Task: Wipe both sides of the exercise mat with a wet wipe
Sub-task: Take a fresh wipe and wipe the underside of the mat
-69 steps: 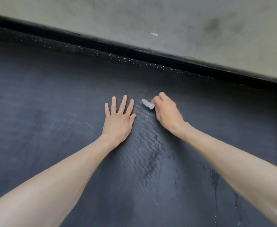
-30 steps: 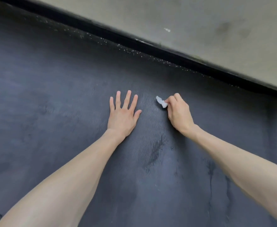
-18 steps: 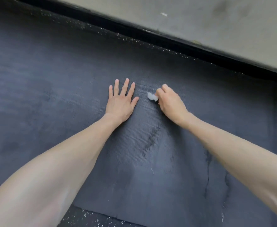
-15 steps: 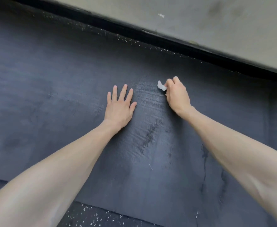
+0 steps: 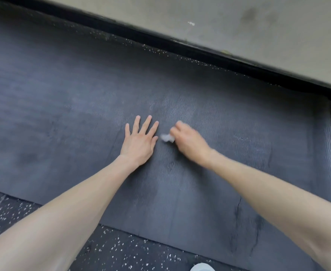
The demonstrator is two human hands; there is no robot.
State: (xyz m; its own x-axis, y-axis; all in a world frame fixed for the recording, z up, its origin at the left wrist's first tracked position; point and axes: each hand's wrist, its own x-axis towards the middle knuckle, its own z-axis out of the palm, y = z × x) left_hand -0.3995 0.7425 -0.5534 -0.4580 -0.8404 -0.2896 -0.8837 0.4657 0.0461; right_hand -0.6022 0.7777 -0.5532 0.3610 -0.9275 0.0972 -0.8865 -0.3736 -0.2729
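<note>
The dark grey, wave-ribbed foam exercise mat [image 5: 239,133] lies flat on the black speckled rubber floor [image 5: 121,249]. Its far edge runs close to the black skirting strip [image 5: 180,44] at the foot of the grey wall [image 5: 258,26].

Near the mat's middle the left hand [image 5: 139,142] is laid flat, fingers straight and spread, palm down on the ribbing. Just beside it on the mat, the right hand [image 5: 190,143] has its fingers curled, pinching a small crumpled white wet wipe [image 5: 166,138]. The wipe sits between the two hands, close to the left thumb. The right hand is blurred, so I take it to be mid-stroke on the mat's upper face.

To do this well, I'd say the left palm should bear down so the mat neither creeps nor rucks under the rubbing. The wipe looks balled up, and opening it out would put more cloth on the ribs. Overlapping passes from the mat's middle out to its edges would leave no strip missed. Dark streaks toward the mat's near right corner may need firmer rubbing. Whether the underside has been wiped, I cannot tell.
</note>
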